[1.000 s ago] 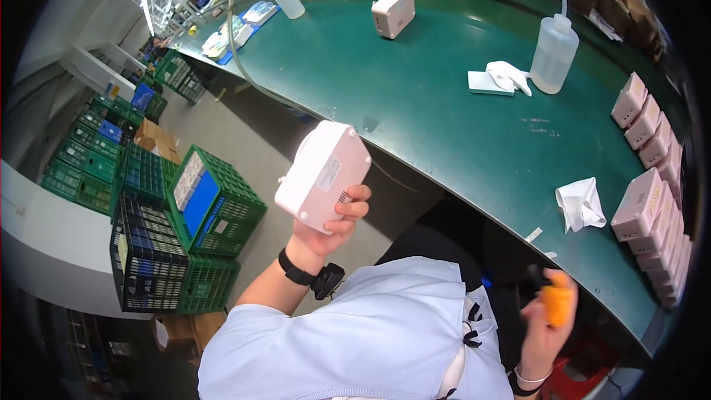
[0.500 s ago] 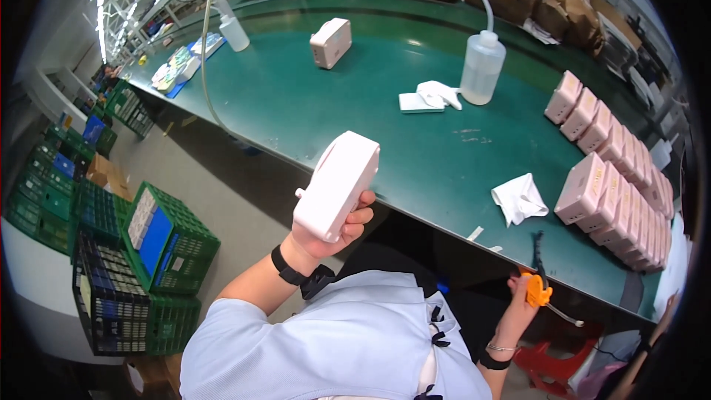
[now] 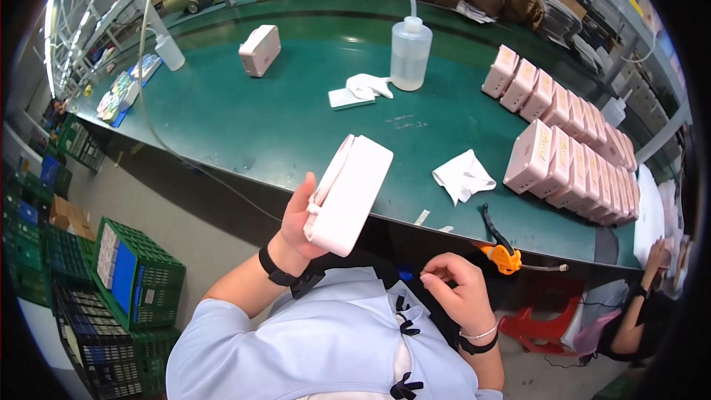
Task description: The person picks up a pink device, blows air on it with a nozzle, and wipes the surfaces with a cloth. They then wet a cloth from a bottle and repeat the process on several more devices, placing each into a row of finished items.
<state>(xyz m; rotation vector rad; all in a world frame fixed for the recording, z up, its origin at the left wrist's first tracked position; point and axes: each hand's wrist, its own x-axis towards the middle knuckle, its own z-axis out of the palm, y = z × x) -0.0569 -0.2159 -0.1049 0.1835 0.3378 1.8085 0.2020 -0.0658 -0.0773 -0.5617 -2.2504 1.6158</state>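
A pale pink, rounded box-shaped device [image 3: 354, 196] is in my left hand [image 3: 298, 230], tilted above the table's near edge. My left thumb points up along its left side, by a small knob, while the other fingers are hidden beneath it. Close to my waist, my right hand [image 3: 463, 290] is loosely curled, with a gap between thumb and fingers and nothing seen in it. Beyond that hand, at the table's edge, hangs an orange tool [image 3: 503, 258] with a black arm and a thin metal-ended tube, apart from my fingers.
On the green table [image 3: 296, 122] are a white cloth [image 3: 464, 176], a squeeze bottle [image 3: 411, 55], a folded wipe [image 3: 369, 87] and a single pink device [image 3: 260, 52]. Rows of pink devices [image 3: 529, 155] stand at right. Green crates [image 3: 141, 274] fill the left floor. Another person's hand [image 3: 655, 258] is far right.
My right hand has let go of the orange tool and come left toward my waist. The device in my left hand has turned, and my left thumb has lifted. The view has swung right.
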